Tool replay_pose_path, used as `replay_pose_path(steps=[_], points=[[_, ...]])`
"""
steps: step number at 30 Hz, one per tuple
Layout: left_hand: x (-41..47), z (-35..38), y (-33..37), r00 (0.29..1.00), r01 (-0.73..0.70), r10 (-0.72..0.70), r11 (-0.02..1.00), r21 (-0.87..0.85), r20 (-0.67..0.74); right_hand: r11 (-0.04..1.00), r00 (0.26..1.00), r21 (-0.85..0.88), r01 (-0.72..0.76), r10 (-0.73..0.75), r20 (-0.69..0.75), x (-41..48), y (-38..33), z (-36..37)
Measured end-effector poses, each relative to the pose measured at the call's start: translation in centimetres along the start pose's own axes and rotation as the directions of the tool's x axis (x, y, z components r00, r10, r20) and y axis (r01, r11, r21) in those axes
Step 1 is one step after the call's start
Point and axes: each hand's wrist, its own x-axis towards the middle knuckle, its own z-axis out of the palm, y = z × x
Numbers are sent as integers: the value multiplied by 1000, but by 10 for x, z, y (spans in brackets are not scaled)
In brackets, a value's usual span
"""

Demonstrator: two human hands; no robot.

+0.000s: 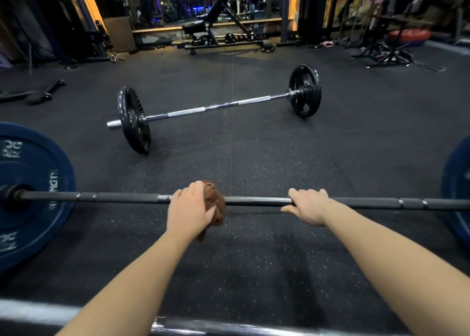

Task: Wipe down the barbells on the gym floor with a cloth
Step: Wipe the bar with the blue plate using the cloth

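Right now your left hand (189,208) is curled over a crumpled brown cloth (217,206), squeezing it round the dark knurled steel shaft (122,197) of the near barbell, approx. mid-bar. Your right hand (309,206) is wrapped bare on the same shaft, no cloth, a bit further right. The hands are apart, w/ a smooth stretch of metal between them. The right looks to be steadying the bar so it won't roll while the left wipes.

Step in hand, as I read it: wiping the shaft of the near barbell. Can't tell how much of it is done.

Next move prob. calls for sliding the cloth along the shaft w/ a firm squeeze so the knurling gets cleaned. If you go right, the right hand has to shift out of the way first. Watch for roll, since the bar sits on round blue rubber bumper plates (33,195), one at each end.

Further out, a second barbell w/ chrome shaft (216,106) and black plates lies on the speckled black rubber floor (254,259), well apart from you, no hand on it, so prob. not yet wiped. A blurred bar (229,329) shows at the very bottom edge; can't tell more. A black bench (216,25) stands at the back.
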Motion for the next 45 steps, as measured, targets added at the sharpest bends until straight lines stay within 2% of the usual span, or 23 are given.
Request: replay_pose_path(steps=[3, 6, 9, 11, 17, 20, 23, 25, 28, 31, 35, 37, 39, 42, 45], points=[[-3, -2, -15, 997, 71, -71, 997, -7, -10, 1000, 1000, -4, -2, 2, -2, 1, 0, 1], [-5, -1, -2, 994, 104, -104, 995, 0, -22, 1000, 1000, -4, -2, 2, -1, 1, 0, 0], [-9, 8, 22, 998, -31, 38, 994, 108, -59, 1000, 1000, -4, 1, -1, -4, 2, 1, 1], [-8, 17, 40, 990, -132, 138, 986, 105, -43, 1000, 1000, -8, 0, 0, -12, 3, 1, 0], [-1, 21, 32, 961, -261, 271, 955, 137, -59, 1000, 999, -13, -10, 10, -41, 2, -2, 2], [-1, 9, 5, 975, -205, 214, 969, 141, -56, 1000, 999, -13, -12, 11, -48, 1, -1, 3], [-1, -8, -40, 996, 6, 2, 995, 99, -84, 1000, 999, -23, -1, 0, -50, 1, -1, 2], [-3, -18, -65, 979, 185, -178, 981, 64, -100, 999, 998, -33, 0, -1, -59, 2, 0, 4], [-4, -23, -67, 960, 276, -269, 957, 87, -81, 999, 998, -49, -2, -1, -62, 3, 1, 5], [-6, -22, -42, 965, 256, -253, 966, 37, -66, 999, 999, -43, 3, -6, -51, 4, 1, 4], [-6, -1, 5, 998, 59, -57, 993, -104, 22, 999, 998, -41, 1, -4, -62, 5, 1, 5], [-1, 5, 23, 998, 21, -13, 989, -146, 57, 999, 998, -39, -4, 1, -60, 4, 0, 5], [6, 3, 25, 998, 18, -11, 994, -112, 64, 1000, 999, -29, -8, 6, -43, 3, 0, 2], [5, -10, 3, 997, -9, 6, 999, 33, 74, 1000, 999, -19, -2, 1, -54, 2, -2, 1], [5, -25, -34, 993, 112, -113, 993, 35, 20, 999, 998, 11, -32, 32, -45, 2, 3, 4]])
